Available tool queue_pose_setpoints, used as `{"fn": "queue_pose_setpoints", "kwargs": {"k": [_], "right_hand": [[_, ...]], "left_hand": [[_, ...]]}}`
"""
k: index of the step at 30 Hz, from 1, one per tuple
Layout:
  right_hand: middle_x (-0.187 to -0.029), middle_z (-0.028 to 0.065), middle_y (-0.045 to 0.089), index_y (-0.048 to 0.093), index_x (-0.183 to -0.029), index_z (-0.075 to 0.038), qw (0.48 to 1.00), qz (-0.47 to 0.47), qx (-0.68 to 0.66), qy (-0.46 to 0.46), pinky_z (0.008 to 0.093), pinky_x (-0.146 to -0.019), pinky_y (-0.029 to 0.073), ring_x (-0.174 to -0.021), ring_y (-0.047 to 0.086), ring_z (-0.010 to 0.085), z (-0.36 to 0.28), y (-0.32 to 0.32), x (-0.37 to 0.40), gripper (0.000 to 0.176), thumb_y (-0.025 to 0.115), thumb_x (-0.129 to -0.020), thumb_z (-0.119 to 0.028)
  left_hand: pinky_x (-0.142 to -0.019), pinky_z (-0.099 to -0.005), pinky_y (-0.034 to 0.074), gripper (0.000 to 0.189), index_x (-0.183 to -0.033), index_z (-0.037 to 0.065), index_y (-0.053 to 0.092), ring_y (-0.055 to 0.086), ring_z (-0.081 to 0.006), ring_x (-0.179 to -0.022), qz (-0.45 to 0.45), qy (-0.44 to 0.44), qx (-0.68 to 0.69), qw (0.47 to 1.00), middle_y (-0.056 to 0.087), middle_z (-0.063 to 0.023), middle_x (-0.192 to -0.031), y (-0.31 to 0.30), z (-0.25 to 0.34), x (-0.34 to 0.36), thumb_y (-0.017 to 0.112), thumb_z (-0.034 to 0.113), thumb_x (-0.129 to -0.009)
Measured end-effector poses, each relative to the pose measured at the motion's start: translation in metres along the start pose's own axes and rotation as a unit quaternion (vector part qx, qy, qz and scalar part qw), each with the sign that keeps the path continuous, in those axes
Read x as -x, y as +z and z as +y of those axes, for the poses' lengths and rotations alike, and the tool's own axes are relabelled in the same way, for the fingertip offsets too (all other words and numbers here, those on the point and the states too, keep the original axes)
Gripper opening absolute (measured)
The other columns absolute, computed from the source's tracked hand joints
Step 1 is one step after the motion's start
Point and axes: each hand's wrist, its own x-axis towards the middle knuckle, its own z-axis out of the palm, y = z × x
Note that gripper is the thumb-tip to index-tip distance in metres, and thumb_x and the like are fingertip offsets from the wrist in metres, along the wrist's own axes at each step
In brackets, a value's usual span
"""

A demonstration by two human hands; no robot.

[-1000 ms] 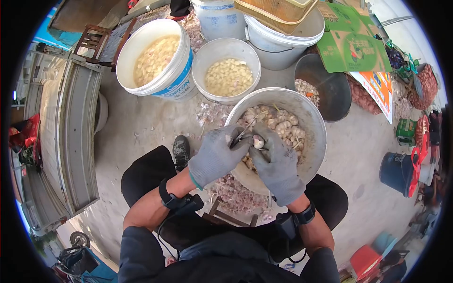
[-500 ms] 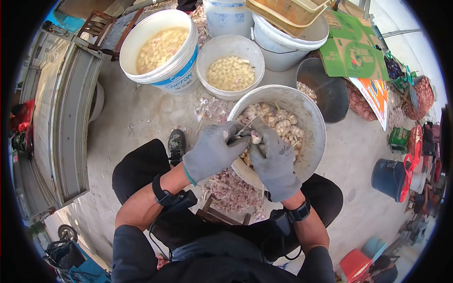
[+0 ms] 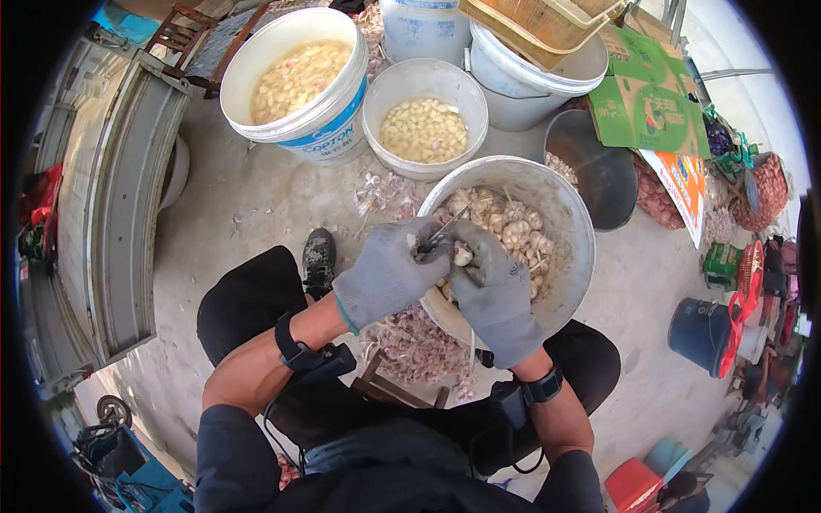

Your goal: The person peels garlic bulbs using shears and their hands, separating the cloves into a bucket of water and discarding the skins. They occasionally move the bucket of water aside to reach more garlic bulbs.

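My left hand [image 3: 392,267], in a grey glove with dark fingertips, is closed around a small knife [image 3: 448,224], whose narrow blade points up and to the right. Most of its handle is hidden in the fingers. A garlic clove [image 3: 462,255], whitish with purple skin, is pinched in my gloved right hand [image 3: 496,295], close beside the left fingertips. Both hands are over the near rim of a white bucket [image 3: 575,278] that holds whole garlic bulbs [image 3: 517,232]. Garlic skins [image 3: 419,346] lie heaped below the hands, between my legs.
Peeled cloves [image 3: 423,130] sit in a smaller white bucket [image 3: 469,94] ahead. To its left stands a larger bucket [image 3: 329,141] of cloves in liquid. A black tub [image 3: 611,188] and green cardboard [image 3: 646,111] are at right; a metal-edged structure [image 3: 128,222] is at left.
The camera view has shifted slightly. My hands stay together at the garlic clove; the knife blade now lies closer to the right hand's fingers.
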Motion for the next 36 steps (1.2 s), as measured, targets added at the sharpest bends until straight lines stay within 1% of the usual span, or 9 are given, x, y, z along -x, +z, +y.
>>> {"fn": "queue_pose_setpoints", "kwargs": {"k": [2,5,10,13,17,27,30,32,36], "right_hand": [[-0.114,0.0095,0.07,0.061,-0.129,-0.005,0.93,-0.016,-0.318,0.182,0.0314,-0.08,0.058,-0.092,0.073,0.0184,-0.009,-0.005,-0.002,0.04,0.072,-0.09,-0.007],[-0.114,0.0078,0.07,0.061,-0.13,-0.004,0.892,-0.024,-0.393,0.223,0.027,-0.081,0.057,-0.094,0.071,0.013,-0.004,-0.01,-0.003,0.04,0.072,-0.092,-0.008],[-0.113,0.0096,0.071,0.063,-0.132,-0.005,0.947,-0.01,-0.275,0.165,0.0287,-0.077,0.057,-0.088,0.072,0.0176,0.003,-0.014,-0.006,0.043,0.071,-0.09,-0.007],[-0.112,0.0124,0.071,0.063,-0.132,-0.006,0.986,0.01,-0.138,0.096,0.0332,-0.075,0.057,-0.087,0.071,0.0245,0.0,-0.01,-0.003,0.044,0.069,-0.088,-0.008],[-0.112,0.0157,0.07,0.062,-0.132,-0.005,1.0,0.016,0.025,0.002,0.0417,-0.076,0.056,-0.092,0.069,0.0329,0.004,0.0,0.003,0.046,0.067,-0.087,-0.01],[-0.106,0.0142,0.07,0.06,-0.134,-0.005,0.998,0.025,0.019,-0.05,0.0442,-0.078,0.054,-0.091,0.068,0.0329,0.003,0.0,0.003,0.048,0.068,-0.087,-0.012],[-0.11,0.0165,0.07,0.06,-0.135,-0.006,0.999,-0.018,-0.047,0.003,0.0428,-0.081,0.056,-0.094,0.069,0.035,0.003,-0.001,0.002,0.048,0.07,-0.088,-0.013],[-0.116,0.0167,0.071,0.062,-0.134,-0.006,0.972,-0.002,-0.223,0.074,0.0369,-0.086,0.057,-0.099,0.072,0.0291,0.008,0.006,0.004,0.044,0.072,-0.091,-0.012],[-0.121,0.0156,0.07,0.065,-0.13,-0.004,0.928,-0.008,-0.338,0.154,0.0314,-0.09,0.056,-0.104,0.072,0.0217,-0.003,-0.005,-0.001,0.038,0.071,-0.094,-0.011]], "left_hand": [[-0.068,-0.0349,0.052,0.022,-0.104,0.0,0.07,0.066,-0.0194,-0.069,0.016,-0.01,0.035,0.999,0.068,-0.0127,-0.078,0.001,-0.001,0.002,0.066,0.015,-0.088],[-0.065,-0.0334,0.051,0.023,-0.106,0.001,0.071,0.062,-0.0144,-0.064,0.039,-0.029,0.067,0.997,0.066,-0.0089,-0.073,-0.002,-0.004,0.002,0.065,0.016,-0.089],[-0.065,-0.0303,0.052,0.026,-0.113,0.004,0.071,0.06,-0.0103,-0.063,0.047,-0.035,0.075,0.995,0.066,-0.0062,-0.072,-0.009,0.01,0.003,0.068,0.015,-0.09],[-0.069,-0.0346,0.054,0.031,-0.117,0.005,0.071,0.069,-0.0203,-0.072,0.098,0.123,-0.004,0.988,0.07,-0.0115,-0.085,0.006,-0.004,0.004,0.074,0.016,-0.089],[-0.072,-0.0368,0.054,0.028,-0.114,0.003,0.07,0.071,-0.0265,-0.08,0.071,0.163,-0.056,0.983,0.072,-0.0152,-0.097,0.005,-0.012,0.004,0.073,0.014,-0.089],[-0.068,-0.036,0.055,0.018,-0.101,-0.001,0.068,0.072,-0.0241,-0.068,-0.004,0.023,0.003,1.0,0.071,-0.0155,-0.077,-0.002,-0.013,0.003,0.065,0.013,-0.091],[-0.065,-0.033,0.054,0.018,-0.101,0.0,0.067,0.07,-0.0168,-0.066,-0.009,-0.016,0.042,0.999,0.07,-0.0111,-0.073,-0.001,-0.016,0.002,0.064,0.015,-0.092],[-0.062,-0.031,0.054,0.019,-0.102,0.001,0.067,0.067,-0.0129,-0.064,-0.017,-0.044,0.077,0.996,0.07,-0.0084,-0.071,-0.004,-0.011,0.002,0.063,0.017,-0.092],[-0.057,-0.0267,0.049,0.02,-0.101,0.002,0.067,0.06,-0.0073,-0.059,-0.014,-0.121,0.107,0.987,0.068,-0.005,-0.072,-0.01,-0.005,0.004,0.063,0.02,-0.094]]}}
